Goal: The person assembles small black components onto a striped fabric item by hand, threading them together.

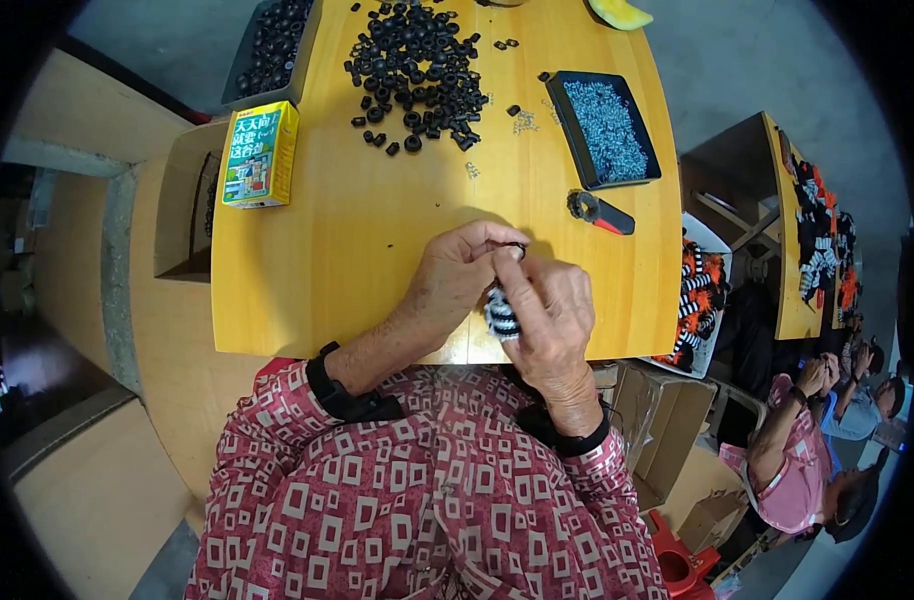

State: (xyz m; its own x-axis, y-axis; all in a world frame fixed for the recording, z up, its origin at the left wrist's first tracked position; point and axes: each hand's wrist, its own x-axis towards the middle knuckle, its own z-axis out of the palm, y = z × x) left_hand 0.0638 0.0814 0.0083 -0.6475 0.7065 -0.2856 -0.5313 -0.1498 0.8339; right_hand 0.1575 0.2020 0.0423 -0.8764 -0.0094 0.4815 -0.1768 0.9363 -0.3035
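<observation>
Near the table's front edge, my two hands meet over a small piece of work. My left hand is closed, its thumb and fingertips pinching a small black part whose shape is mostly hidden. My right hand is closed around a black-and-white striped, fuzzy-looking piece, with its thumb and forefinger reaching up to the same black part. The lower end of the striped piece shows below the fingers. Whether the two pieces are joined cannot be seen.
Loose black plastic parts spread over the far table; several small screws lie beside them. A black tray holds screws. A black-and-red tool, yellow-green carton and box of striped-and-orange pieces stand around. Co-workers sit at right.
</observation>
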